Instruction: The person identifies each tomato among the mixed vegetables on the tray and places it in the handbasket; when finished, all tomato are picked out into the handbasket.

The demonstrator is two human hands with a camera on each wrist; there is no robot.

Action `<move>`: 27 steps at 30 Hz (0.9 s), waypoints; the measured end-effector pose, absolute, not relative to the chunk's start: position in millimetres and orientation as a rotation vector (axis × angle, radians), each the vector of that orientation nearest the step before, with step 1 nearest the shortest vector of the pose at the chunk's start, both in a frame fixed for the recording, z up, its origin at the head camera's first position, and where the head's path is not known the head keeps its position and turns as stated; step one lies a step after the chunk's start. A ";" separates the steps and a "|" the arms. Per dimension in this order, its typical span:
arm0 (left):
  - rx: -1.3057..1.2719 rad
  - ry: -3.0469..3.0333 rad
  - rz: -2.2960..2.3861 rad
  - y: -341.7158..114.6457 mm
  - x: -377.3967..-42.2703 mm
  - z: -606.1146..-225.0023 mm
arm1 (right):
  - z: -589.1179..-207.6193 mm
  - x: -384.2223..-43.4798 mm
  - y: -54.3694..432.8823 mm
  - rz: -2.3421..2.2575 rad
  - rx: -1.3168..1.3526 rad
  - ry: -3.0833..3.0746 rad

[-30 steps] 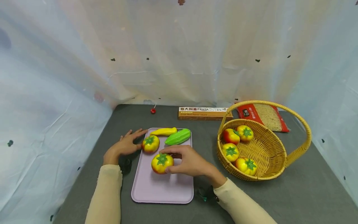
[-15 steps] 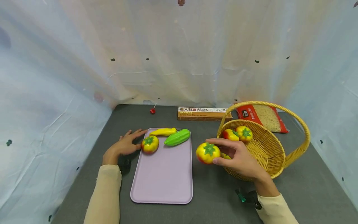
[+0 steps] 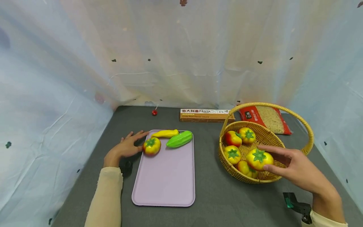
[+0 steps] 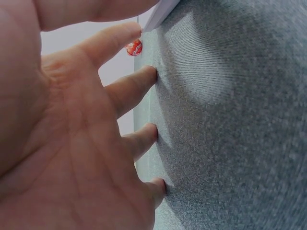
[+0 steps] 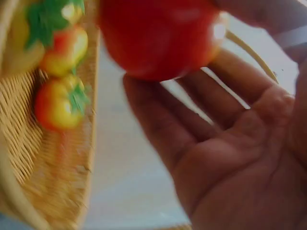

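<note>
Between thumb and fingers, my right hand (image 3: 302,168) grips a yellow-red tomato (image 3: 259,160) with a green star-shaped top, held over the wicker basket (image 3: 267,143). Its red underside shows in the right wrist view. Several similar tomatoes lie inside the basket; the held one partly covers one of them. My left hand (image 3: 124,149) rests at the left edge of the lilac tray (image 3: 164,179), fingers spread, fingertips on the grey tabletop in the left wrist view. Near its thumb a tomato (image 3: 152,146) sits on the tray, along with a yellow pepper-like vegetable (image 3: 165,133) and a green ridged vegetable (image 3: 179,139).
A pasta box (image 3: 207,115) lies at the back of the table. Behind the basket is a red bag (image 3: 266,119) of pale dry food. A small red lollipop-like thing (image 3: 154,112) lies at the back left. The basket's tall handle (image 3: 272,104) arches over it.
My right hand has carried the tomato from above the tray rightward to over the basket. My left hand has stayed in place at the tray's edge.
</note>
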State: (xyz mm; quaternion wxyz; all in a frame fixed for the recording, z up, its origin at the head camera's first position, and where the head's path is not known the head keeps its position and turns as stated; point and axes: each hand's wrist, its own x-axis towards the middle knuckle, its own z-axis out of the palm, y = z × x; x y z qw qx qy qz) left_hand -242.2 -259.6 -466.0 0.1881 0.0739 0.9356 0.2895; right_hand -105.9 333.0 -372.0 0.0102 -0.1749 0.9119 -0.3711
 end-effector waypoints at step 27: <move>0.198 2.631 0.815 -260.1 -242.7 -469.1 | -389.0 -110.2 338.8 -0.939 -0.393 2.742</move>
